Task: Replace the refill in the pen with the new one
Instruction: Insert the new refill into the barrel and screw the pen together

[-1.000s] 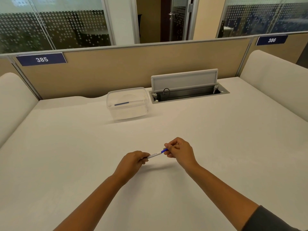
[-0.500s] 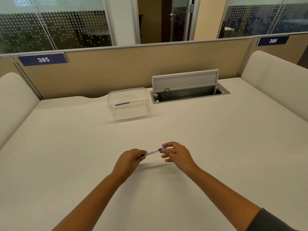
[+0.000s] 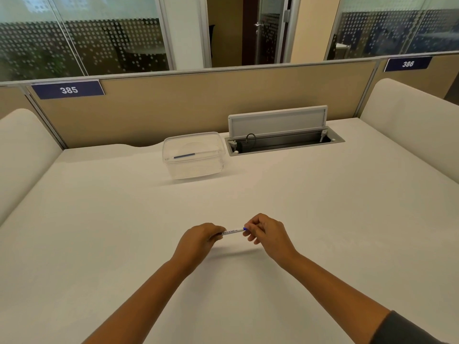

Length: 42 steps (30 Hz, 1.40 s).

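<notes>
A white pen [image 3: 232, 231] with a blue end is held level just above the white desk, between both hands. My left hand [image 3: 198, 240] grips its left end with curled fingers. My right hand [image 3: 267, 233] pinches the blue right end with thumb and fingertips. Both tips of the pen are hidden by my fingers. A thin blue refill [image 3: 184, 155] lies inside a clear plastic box [image 3: 196, 170] far ahead on the desk.
An open cable hatch [image 3: 283, 140] with a raised grey lid sits at the back, right of the box. A beige partition [image 3: 173, 108] closes the far edge. Cushioned white side panels [image 3: 409, 125] flank the desk on both sides.
Both hands stayed on the pen. The pen has tilted from slanted up-right toward level, and my right hand's fingers have shifted around the blue end.
</notes>
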### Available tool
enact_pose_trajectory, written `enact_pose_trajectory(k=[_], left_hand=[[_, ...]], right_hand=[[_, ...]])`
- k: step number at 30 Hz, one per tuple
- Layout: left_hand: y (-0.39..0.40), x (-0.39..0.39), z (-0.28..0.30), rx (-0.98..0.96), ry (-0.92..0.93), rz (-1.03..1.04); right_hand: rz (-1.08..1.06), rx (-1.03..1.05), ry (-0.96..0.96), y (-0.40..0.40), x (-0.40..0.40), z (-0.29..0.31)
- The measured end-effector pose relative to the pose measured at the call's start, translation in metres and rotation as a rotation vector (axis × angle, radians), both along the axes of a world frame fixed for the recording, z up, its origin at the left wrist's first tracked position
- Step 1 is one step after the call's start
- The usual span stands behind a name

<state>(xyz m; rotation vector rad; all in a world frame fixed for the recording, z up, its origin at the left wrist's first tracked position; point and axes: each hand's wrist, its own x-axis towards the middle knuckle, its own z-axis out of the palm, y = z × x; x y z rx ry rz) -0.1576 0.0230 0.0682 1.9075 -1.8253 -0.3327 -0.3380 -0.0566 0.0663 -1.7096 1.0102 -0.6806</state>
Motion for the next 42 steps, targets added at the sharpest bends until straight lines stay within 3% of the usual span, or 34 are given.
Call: enact_pose_trajectory(k=[10, 21, 22, 27, 36, 39, 42], left_hand=[[0.005, 0.008, -0.007, 0.135, 0.117, 0.006], [0.006, 0.004, -0.004, 0.089, 0.089, -0.018], [0.005, 0.003, -0.003, 0.082, 0.085, -0.021], [-0.001, 0.002, 0.006, 0.073, 0.045, -0.025], [-0.003, 0.012, 0.010, 0.049, -0.087, -0.041], [-0.007, 0.007, 0.011, 0.031, -0.125, -0.063], [-0.008, 0.005, 0.010, 0.028, -0.159, -0.077]], right_hand=[[0.096, -0.053, 0.064, 0.002, -0.007, 0.002], [0.265, -0.608, 0.407, -0.005, -0.010, -0.004], [0.239, -0.580, 0.395, -0.004, -0.008, -0.006], [0.109, -0.029, 0.190, -0.007, 0.003, -0.002], [0.242, -0.318, 0.339, -0.011, -0.005, 0.005], [0.180, -0.234, 0.310, -0.011, 0.000, 0.004], [0.151, -0.006, 0.336, -0.012, 0.006, 0.008]])
